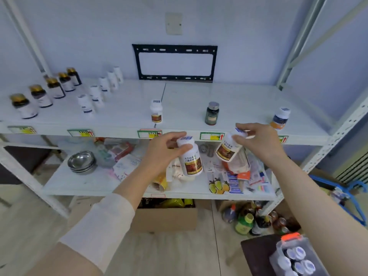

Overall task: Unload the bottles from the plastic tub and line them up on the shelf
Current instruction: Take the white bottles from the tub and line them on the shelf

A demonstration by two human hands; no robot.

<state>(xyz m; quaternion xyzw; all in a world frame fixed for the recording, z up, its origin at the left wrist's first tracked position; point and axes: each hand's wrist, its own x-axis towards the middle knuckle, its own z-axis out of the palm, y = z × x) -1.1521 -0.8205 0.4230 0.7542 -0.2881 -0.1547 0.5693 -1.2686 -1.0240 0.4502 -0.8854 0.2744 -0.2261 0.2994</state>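
Observation:
My left hand (165, 151) grips a white bottle with a brown label (190, 159) by its cap, in front of the shelf's front edge. My right hand (256, 140) holds a second, tilted white bottle of the same kind (228, 149) by its top. On the white top shelf (239, 96) stand a matching white bottle (156, 110), a dark green bottle (212, 113) and a white and orange bottle (279, 118). At the left stand rows of dark gold-capped bottles (40, 96) and small white bottles (95, 94). The clear plastic tub (294, 257) with several capped bottles sits at the bottom right.
The lower shelf (79, 182) carries stacked steel bowls (81, 162), packets and papers. On the floor are a cardboard box (165, 218) and a cluster of drink bottles (256, 220). A black bracket (175, 62) hangs on the wall. The tub rests on a dark stool (256, 253).

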